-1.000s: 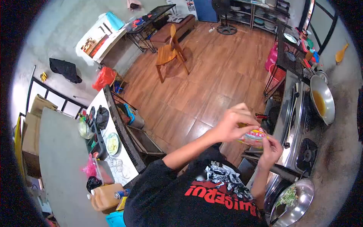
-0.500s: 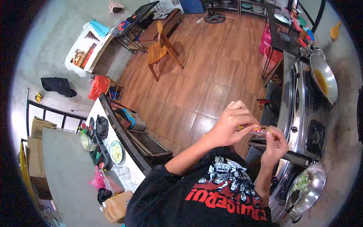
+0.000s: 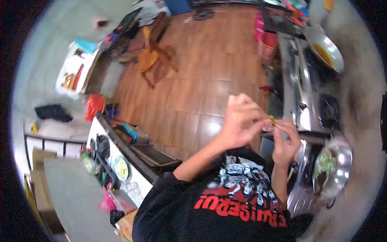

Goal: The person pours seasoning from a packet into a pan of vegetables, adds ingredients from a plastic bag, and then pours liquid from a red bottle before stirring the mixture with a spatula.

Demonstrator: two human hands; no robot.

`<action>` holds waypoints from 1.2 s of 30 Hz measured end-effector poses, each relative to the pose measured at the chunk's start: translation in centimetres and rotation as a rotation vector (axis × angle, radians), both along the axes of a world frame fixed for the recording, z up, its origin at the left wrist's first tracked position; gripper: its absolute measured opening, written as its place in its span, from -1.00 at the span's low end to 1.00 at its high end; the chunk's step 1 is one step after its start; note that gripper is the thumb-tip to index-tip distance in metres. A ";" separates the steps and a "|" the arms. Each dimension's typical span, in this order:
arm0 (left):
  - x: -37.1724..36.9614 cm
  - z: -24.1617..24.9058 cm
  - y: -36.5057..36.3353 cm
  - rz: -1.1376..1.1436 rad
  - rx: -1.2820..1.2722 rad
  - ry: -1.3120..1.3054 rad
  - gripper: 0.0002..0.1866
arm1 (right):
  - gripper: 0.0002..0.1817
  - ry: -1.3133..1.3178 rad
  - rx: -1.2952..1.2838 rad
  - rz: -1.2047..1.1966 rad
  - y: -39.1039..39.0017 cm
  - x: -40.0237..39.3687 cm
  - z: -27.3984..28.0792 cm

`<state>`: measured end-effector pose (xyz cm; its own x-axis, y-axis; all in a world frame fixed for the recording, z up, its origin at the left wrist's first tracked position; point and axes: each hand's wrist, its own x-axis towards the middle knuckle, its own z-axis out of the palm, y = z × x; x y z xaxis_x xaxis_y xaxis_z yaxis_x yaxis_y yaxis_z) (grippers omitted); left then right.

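Note:
My left hand [image 3: 244, 121] is raised in front of my chest, its fingertips pinched on one end of a small yellowish packet [image 3: 273, 119]. Closed on the packet's other end is my right hand [image 3: 286, 141]. The fingertips of both hands almost meet, and fingers cover most of the packet. Beyond my right forearm, a metal wok [image 3: 342, 161] holds chopped green and pale vegetables [image 3: 325, 162]. Farther up the stove [image 3: 298, 80], another wok [image 3: 336, 52] contains a brownish-yellow liquid [image 3: 323, 55].
A wooden chair [image 3: 148, 60] stands on the tiled floor [image 3: 193, 84]. On the left, a white counter [image 3: 139, 183] bears a plate of food [image 3: 121, 168], a dark tray and bags. A red basket [image 3: 268, 46] stands beyond the stove.
The view has shifted and blurred, with the room's objects now lower or farther left or right. Both hands still hold the packet, which shows less between the fingers than before.

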<state>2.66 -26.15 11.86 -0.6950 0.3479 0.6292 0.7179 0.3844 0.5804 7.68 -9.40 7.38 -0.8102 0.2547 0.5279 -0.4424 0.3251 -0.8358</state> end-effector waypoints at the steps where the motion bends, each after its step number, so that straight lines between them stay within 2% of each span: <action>1: 0.1 0.2 0.5 0.016 0.014 -0.021 -0.93 | -0.94 0.015 -0.025 0.060 0.5 0.2 0.0; 3: 0.0 0.5 1.5 -0.020 0.088 -0.086 -0.92 | -0.94 0.007 0.019 0.052 1.4 0.9 0.8; 4: 0.4 1.2 1.9 -0.032 0.039 -0.061 -0.91 | -0.94 0.019 -0.008 -0.018 1.7 1.0 0.8; 6: 0.3 1.1 2.8 -0.157 0.093 -0.085 -0.91 | -0.95 0.014 -0.050 -0.154 2.7 1.2 0.5; 8: -0.4 1.5 3.9 -0.117 0.122 -0.089 -0.91 | -0.95 0.035 0.012 -0.094 3.8 1.9 1.5; 9: -0.5 1.7 4.6 -0.168 0.129 -0.086 -0.91 | -0.95 0.041 0.022 -0.143 4.1 2.3 1.8; 12: -0.9 1.9 6.3 -0.264 0.047 -0.070 -0.91 | -0.95 0.049 0.010 -0.302 5.0 3.2 1.8; 16: -1.7 1.5 8.9 -0.331 0.119 -0.085 -0.90 | -0.95 0.030 0.022 -0.277 6.5 4.6 2.2; 18: -1.5 1.6 10.0 -0.388 0.123 -0.097 -0.90 | -0.94 0.113 -0.118 -0.331 7.1 4.6 1.6; 23: -1.5 1.7 12.4 -0.482 0.127 -0.115 -0.90 | -0.83 0.018 -0.059 -0.379 8.1 5.0 2.1; 28: -2.1 1.5 14.2 -0.550 0.075 -0.151 -0.92 | -0.86 0.063 -0.026 -0.459 9.3 4.5 1.1; 31: -3.2 1.2 15.2 -0.573 0.111 -0.173 -0.91 | -0.87 0.009 -0.110 -0.488 9.4 4.3 1.4; 33: -3.7 2.0 16.0 -0.590 0.095 -0.160 -0.91 | -0.93 -0.200 -0.371 -0.413 9.8 4.3 1.5; 36: -4.9 2.5 17.2 -0.645 0.051 -0.150 -0.92 | -0.86 -0.131 -0.240 -0.486 10.6 4.2 1.4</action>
